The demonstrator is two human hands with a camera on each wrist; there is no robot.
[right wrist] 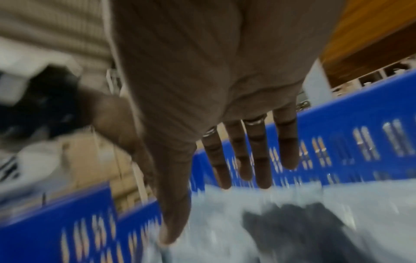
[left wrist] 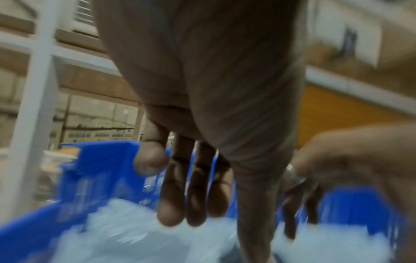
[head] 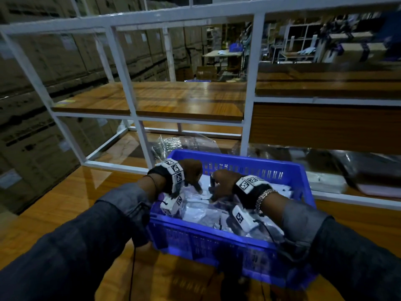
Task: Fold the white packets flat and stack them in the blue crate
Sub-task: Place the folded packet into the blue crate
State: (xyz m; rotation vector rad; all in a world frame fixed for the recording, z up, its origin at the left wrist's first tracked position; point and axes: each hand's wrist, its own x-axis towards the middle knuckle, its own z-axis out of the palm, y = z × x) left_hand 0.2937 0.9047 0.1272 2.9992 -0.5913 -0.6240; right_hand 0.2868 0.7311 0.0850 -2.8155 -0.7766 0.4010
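Note:
The blue crate (head: pixel 238 159) stands on the wooden table in front of me, with crumpled white packets (head: pixel 201 210) piled inside. Both hands hover over the pile, close together, fingers pointing down. My left hand (head: pixel 192 173) holds nothing; in the left wrist view its fingers (left wrist: pixel 180 195) are straight above the packets (left wrist: pixel 123 231). My right hand (head: pixel 221 181) is empty too; its ringed fingers (right wrist: pixel 256 160) spread straight over the packets (right wrist: pixel 225 213), near the crate's far wall (right wrist: pixel 360 128). A dark patch (right wrist: pixel 292 229) lies among the packets. Both wrist views are blurred.
A white metal frame (head: pixel 141 135) with wooden shelves rises right behind the crate. Clear plastic bags (head: pixel 180 143) lie behind the crate, and more white packets (head: pixel 325 181) sit at the right under the shelf. Stacked cardboard boxes (head: pixel 43 61) fill the left.

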